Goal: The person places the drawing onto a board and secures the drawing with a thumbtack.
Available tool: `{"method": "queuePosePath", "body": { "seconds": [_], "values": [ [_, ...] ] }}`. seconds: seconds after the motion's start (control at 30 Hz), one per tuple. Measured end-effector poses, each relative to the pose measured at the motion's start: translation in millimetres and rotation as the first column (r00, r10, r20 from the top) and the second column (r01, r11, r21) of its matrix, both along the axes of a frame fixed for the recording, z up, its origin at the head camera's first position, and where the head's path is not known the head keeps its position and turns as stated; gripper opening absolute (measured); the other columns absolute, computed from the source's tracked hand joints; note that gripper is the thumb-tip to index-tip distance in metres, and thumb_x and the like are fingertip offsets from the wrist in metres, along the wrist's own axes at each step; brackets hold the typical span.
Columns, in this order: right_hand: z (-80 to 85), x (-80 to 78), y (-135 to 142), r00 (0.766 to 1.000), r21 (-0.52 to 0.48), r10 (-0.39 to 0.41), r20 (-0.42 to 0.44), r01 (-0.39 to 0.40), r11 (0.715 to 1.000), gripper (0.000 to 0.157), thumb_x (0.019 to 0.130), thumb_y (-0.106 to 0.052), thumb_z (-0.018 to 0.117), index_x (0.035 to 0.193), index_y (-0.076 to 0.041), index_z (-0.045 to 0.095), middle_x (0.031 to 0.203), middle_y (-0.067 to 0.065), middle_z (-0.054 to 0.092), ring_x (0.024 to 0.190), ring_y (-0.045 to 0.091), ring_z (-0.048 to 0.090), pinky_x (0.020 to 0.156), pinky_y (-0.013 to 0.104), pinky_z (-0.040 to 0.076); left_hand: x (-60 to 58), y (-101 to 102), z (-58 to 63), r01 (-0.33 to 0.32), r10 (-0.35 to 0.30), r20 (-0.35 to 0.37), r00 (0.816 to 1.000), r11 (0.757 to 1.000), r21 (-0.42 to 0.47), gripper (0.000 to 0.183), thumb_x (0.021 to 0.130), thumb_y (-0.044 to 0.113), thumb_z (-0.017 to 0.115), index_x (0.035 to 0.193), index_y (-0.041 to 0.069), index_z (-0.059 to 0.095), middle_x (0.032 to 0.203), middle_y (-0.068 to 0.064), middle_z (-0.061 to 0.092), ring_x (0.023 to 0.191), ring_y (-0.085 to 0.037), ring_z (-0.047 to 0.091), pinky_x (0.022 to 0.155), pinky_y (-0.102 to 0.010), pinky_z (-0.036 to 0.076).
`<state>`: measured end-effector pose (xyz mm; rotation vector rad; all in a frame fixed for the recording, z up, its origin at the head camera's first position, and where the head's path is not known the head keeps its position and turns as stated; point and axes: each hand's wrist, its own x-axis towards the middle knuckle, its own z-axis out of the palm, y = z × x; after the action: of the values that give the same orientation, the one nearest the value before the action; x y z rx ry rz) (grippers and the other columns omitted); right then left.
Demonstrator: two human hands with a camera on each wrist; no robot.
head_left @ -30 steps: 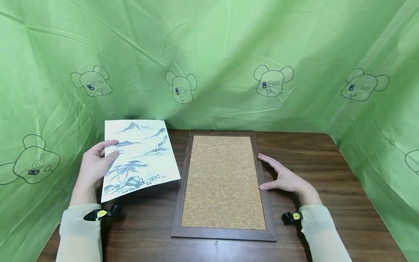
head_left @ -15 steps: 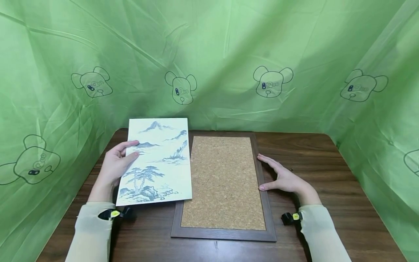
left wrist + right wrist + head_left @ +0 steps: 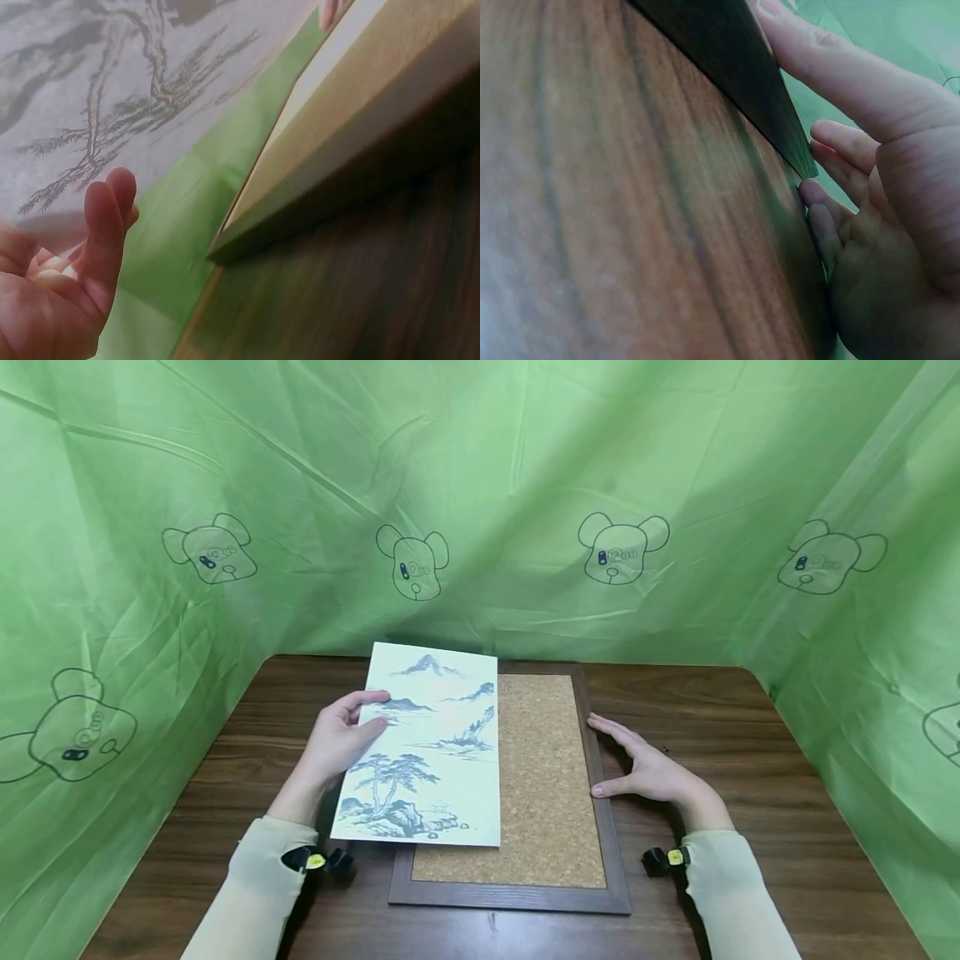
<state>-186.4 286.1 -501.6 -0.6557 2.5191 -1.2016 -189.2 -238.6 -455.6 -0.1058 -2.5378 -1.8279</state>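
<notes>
A dark wood-framed cork board (image 3: 551,777) lies on the table, its frame showing as a thick raised edge in the left wrist view. My left hand (image 3: 341,739) pinches the left edge of a white sheet (image 3: 450,760) printed with a blue ink landscape of mountains and pines. The sheet is held above the board and hides its left half in the head view. In the left wrist view the sheet's underside shows, with fingers (image 3: 109,217) beneath it. My right hand (image 3: 652,770) touches the frame's right side with thumb and fingertips spread.
The brown wood-grain table (image 3: 712,718) extends on both sides of the board. Green cloth (image 3: 480,468) printed with bear-head outlines encloses the back and sides. Each wrist wears a small black camera (image 3: 656,862).
My left hand has carried the sheet rightward from beside the board to over its left half, straightening it somewhat. My right hand has stayed at the frame's right edge.
</notes>
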Motion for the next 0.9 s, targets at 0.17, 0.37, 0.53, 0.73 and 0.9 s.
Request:
{"method": "queuePosePath", "body": {
  "seconds": [0.17, 0.37, 0.53, 0.73, 0.9],
  "values": [
    [0.5, 1.8, -0.1, 1.0, 0.003, -0.002, 0.005, 0.002, 1.0, 0.113, 0.085, -0.036, 0.097, 0.174, -0.018, 0.029, 0.182, 0.012, 0.018, 0.165, 0.046, 0.012, 0.123, 0.078, 0.016, -5.4, 25.4, 5.4, 0.033, -0.033, -0.016, 0.999, 0.999, 0.01, 0.036, 0.103, 0.007, 0.073, 0.139, 0.011, 0.072, 0.071, -0.001, 0.055, 0.049, -0.01, 0.044, 0.046, -0.027, 0.04],
    [-1.3, 0.8, 1.0, 1.0, 0.004, -0.01, 0.007, 0.01, 1.0, 0.114, 0.085, -0.037, 0.097, 0.174, -0.019, 0.03, 0.182, 0.012, 0.018, 0.165, 0.047, 0.012, 0.123, 0.079, 0.015, -10.2, 54.7, 9.9, 0.057, -0.057, 0.002, 0.998, 0.998, 0.027, 0.035, 0.102, 0.007, 0.073, 0.137, 0.012, 0.074, 0.069, -0.002, 0.053, 0.049, -0.012, 0.041, 0.047, -0.027, 0.038],
    [-3.9, -1.7, 2.4, 1.0, 0.003, -0.008, 0.009, 0.008, 1.0, 0.115, 0.084, -0.039, 0.098, 0.175, -0.021, 0.029, 0.182, 0.011, 0.018, 0.165, 0.045, 0.012, 0.123, 0.078, 0.017, -9.7, 70.7, 3.0, 0.09, -0.091, 0.047, 0.995, 0.995, 0.033, 0.037, 0.102, 0.006, 0.074, 0.139, 0.01, 0.072, 0.064, 0.0, 0.048, 0.048, -0.012, 0.038, 0.048, -0.026, 0.036],
    [-5.9, -4.2, 2.1, 1.0, 0.002, -0.009, 0.022, 0.009, 1.0, 0.117, 0.083, -0.041, 0.098, 0.175, -0.025, 0.028, 0.182, 0.008, 0.017, 0.165, 0.044, 0.012, 0.123, 0.078, 0.019, -6.9, 79.6, -5.7, 0.143, -0.144, 0.084, 0.986, 0.99, 0.018, 0.04, 0.102, 0.006, 0.076, 0.141, 0.012, 0.071, 0.069, 0.0, 0.057, 0.05, -0.012, 0.039, 0.05, -0.027, 0.038],
    [-4.1, -3.1, 2.3, 1.0, 0.01, -0.014, 0.017, 0.014, 1.0, 0.117, 0.083, -0.04, 0.098, 0.175, -0.024, 0.028, 0.182, 0.01, 0.016, 0.165, 0.045, 0.012, 0.122, 0.079, 0.019, -6.5, 83.4, -6.9, 0.218, -0.212, 0.109, 0.971, 0.975, -0.043, 0.041, 0.103, 0.01, 0.076, 0.144, 0.013, 0.069, 0.072, -0.001, 0.059, 0.048, -0.012, 0.036, 0.05, -0.028, 0.039]
  ]
}}
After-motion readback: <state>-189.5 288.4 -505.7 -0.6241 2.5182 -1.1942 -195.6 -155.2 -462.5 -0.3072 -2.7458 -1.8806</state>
